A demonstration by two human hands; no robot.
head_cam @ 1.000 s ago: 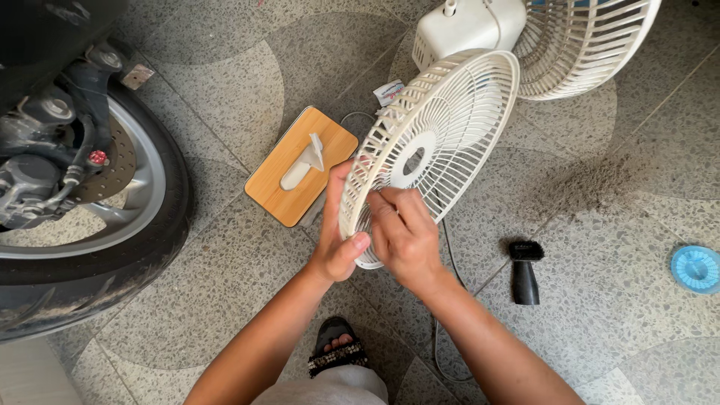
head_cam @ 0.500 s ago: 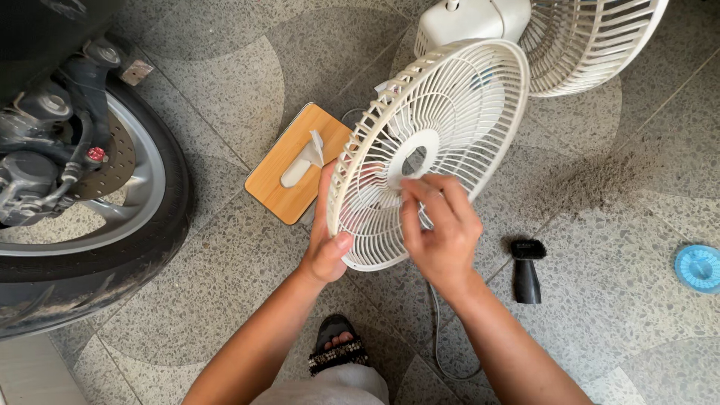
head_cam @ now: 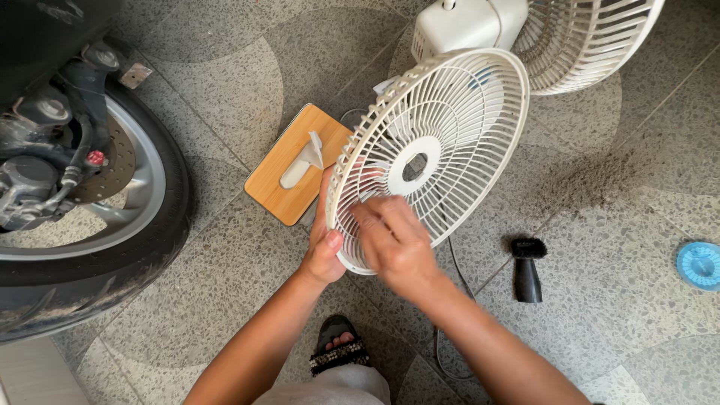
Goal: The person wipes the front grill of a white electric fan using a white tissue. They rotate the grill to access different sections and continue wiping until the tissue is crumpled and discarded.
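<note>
A round cream fan grille [head_cam: 457, 105] is held tilted above the floor. My left hand [head_cam: 324, 251] grips its lower left rim, thumb in front. My right hand [head_cam: 394, 244] presses on the ribs at the grille's lower part, blurred by motion. Whether it holds a tissue or cloth I cannot tell. Behind the grille stands the fan's motor housing [head_cam: 465, 22] with the rear grille [head_cam: 592, 37] attached.
A tissue box with a wooden lid [head_cam: 285, 176] lies on the terrazzo floor left of the grille. A motorcycle wheel [head_cam: 112, 247] fills the left side. A black brush nozzle [head_cam: 527, 268], a dust patch [head_cam: 592, 180] and a blue round part [head_cam: 700, 264] lie to the right. My sandalled foot [head_cam: 337, 349] is below.
My right hand went up toward the grille's hub, then back down to its lower ribs. The grille has tilted slightly in my left hand.
</note>
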